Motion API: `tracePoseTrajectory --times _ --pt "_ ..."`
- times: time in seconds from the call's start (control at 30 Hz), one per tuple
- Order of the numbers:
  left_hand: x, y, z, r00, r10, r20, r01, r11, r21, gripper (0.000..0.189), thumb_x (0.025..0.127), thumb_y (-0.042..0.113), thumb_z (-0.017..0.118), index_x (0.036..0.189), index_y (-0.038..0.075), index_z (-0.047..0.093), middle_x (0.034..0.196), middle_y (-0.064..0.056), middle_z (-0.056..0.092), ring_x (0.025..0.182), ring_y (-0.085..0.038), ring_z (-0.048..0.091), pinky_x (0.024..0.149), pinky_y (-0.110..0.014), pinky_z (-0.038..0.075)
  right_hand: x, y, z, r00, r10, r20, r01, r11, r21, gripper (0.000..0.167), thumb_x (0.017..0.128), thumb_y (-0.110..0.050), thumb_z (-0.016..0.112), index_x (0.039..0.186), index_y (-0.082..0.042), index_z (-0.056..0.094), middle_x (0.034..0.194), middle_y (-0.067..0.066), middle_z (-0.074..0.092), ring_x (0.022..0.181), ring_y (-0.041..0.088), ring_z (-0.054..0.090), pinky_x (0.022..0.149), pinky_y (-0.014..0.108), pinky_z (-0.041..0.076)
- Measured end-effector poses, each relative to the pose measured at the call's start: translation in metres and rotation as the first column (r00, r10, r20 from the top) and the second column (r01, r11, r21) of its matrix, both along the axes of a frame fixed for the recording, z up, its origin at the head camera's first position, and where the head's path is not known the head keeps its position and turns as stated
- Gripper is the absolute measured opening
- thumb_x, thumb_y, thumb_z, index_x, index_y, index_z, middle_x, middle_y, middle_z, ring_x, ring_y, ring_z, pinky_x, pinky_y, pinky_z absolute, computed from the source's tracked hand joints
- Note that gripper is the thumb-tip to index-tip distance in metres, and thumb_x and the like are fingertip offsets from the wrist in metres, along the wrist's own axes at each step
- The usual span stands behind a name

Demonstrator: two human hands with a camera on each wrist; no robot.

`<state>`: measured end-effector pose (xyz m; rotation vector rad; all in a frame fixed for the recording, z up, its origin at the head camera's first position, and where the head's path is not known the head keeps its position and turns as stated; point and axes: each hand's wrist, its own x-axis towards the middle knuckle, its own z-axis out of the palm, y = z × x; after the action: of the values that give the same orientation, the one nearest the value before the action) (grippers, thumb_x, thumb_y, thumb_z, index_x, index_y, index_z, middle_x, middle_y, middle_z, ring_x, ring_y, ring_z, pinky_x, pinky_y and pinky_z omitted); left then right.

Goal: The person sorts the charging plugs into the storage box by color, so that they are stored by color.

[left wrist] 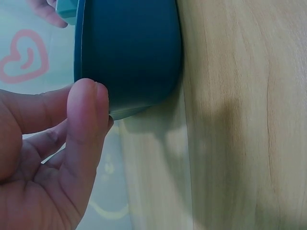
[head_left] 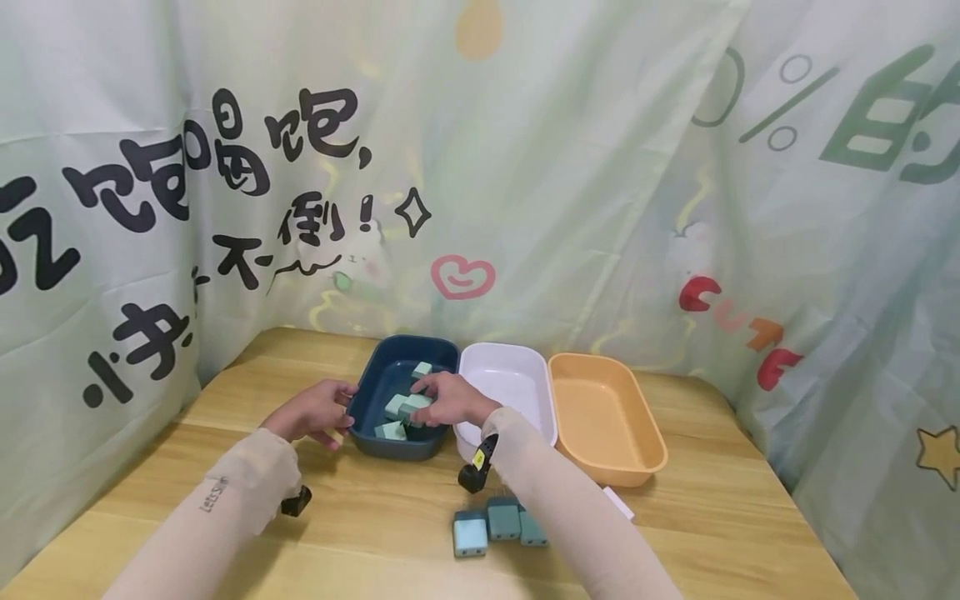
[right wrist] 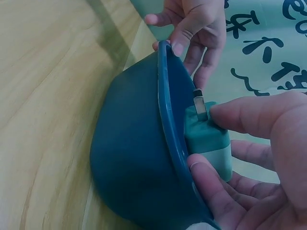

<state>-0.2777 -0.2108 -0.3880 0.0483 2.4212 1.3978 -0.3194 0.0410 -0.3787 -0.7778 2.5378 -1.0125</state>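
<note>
In the right wrist view my right hand (right wrist: pixel 268 158) pinches a green two-tone charger plug (right wrist: pixel 208 139) between thumb and fingers, its metal prongs sticking up beside the rim of a dark blue bin (right wrist: pixel 139 143). From the head view, the same right hand (head_left: pixel 453 400) is over that bin (head_left: pixel 405 450), where several pale green chargers (head_left: pixel 390 431) lie inside. At the bin's left side, my left hand (head_left: pixel 318 408) holds the rim. The left wrist view has the left thumb (left wrist: pixel 86 110) against the bin's wall (left wrist: pixel 129 52).
A white bin (head_left: pixel 543 400) and an orange bin (head_left: pixel 648 425) stand in a row right of the blue one. Nearer me, several blue-green chargers (head_left: pixel 470 535) sit on the wooden table (head_left: pixel 360 525). A white flat piece (head_left: pixel 618 503) shows beyond the right forearm. Printed curtains (head_left: pixel 525 208) enclose the table.
</note>
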Motion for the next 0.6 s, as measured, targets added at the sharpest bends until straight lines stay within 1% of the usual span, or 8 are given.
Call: tracePoseTrajectory --times 0.07,0.13,0.23,0.33,0.5,0.6 --pt "0.001 0.0 0.0 1.0 -0.002 -0.002 0.002 1.0 0.002 0.06 0.089 -0.013 0.054 0.143 -0.011 0.029 0.137 -0.036 0.038 0.082 -0.031 0.061 0.057 -0.04 0.058 0.001 0.001 0.0 1.0 -0.003 -0.004 0.003 1.0 0.011 0.052 0.082 -0.023 0.077 0.128 -0.006 0.061 0.113 0.011 0.06 0.067 0.01 0.067 0.076 0.027 0.052" --pt "0.0 -0.001 -0.001 1.0 0.0 -0.002 0.0 1.0 0.006 0.06 0.089 -0.014 0.055 0.143 -0.01 0.03 0.138 -0.036 0.038 0.082 -0.031 0.061 0.057 -0.04 0.058 0.002 0.003 0.001 1.0 -0.005 -0.026 0.005 1.0 0.028 0.049 0.083 -0.023 0.075 0.127 -0.006 0.061 0.111 0.011 0.061 0.069 0.009 0.066 0.075 0.027 0.052" --pt "0.0 0.0 -0.003 1.0 0.007 0.007 -0.007 1.0 0.01 0.06 0.089 -0.014 0.054 0.143 -0.01 0.03 0.138 -0.036 0.038 0.084 -0.032 0.061 0.058 -0.04 0.058 0.003 0.008 0.003 0.998 -0.012 -0.056 0.015 0.999 0.049 0.045 0.085 -0.021 0.073 0.126 -0.006 0.062 0.108 0.01 0.063 0.076 0.011 0.064 0.077 0.03 0.052" --pt "0.0 0.001 -0.003 1.0 0.014 0.017 -0.014 1.0 0.01 0.059 0.089 -0.014 0.054 0.143 -0.009 0.03 0.138 -0.036 0.038 0.084 -0.032 0.061 0.058 -0.04 0.058 0.005 0.014 0.007 0.996 -0.02 -0.092 0.026 0.998 0.064 0.043 0.086 -0.022 0.071 0.125 -0.006 0.062 0.106 0.009 0.064 0.085 0.015 0.061 0.081 0.033 0.051" --pt "0.0 0.0 -0.002 1.0 0.012 0.021 -0.012 1.0 0.012 0.06 0.089 -0.014 0.053 0.144 -0.01 0.029 0.137 -0.036 0.038 0.084 -0.033 0.06 0.058 -0.04 0.058 0.01 0.027 0.013 0.993 -0.022 -0.118 0.029 0.998 0.059 0.041 0.086 -0.023 0.071 0.123 -0.007 0.063 0.106 0.008 0.063 0.094 0.021 0.06 0.084 0.035 0.05" --pt "-0.001 0.0 -0.002 1.0 0.007 0.017 -0.008 1.0 0.017 0.06 0.089 -0.014 0.054 0.144 -0.01 0.028 0.137 -0.036 0.038 0.084 -0.033 0.06 0.058 -0.04 0.058 0.016 0.036 0.016 0.993 -0.012 -0.115 0.017 0.999 0.038 0.04 0.087 -0.023 0.071 0.123 -0.008 0.062 0.107 0.008 0.064 0.094 0.022 0.06 0.083 0.033 0.05"
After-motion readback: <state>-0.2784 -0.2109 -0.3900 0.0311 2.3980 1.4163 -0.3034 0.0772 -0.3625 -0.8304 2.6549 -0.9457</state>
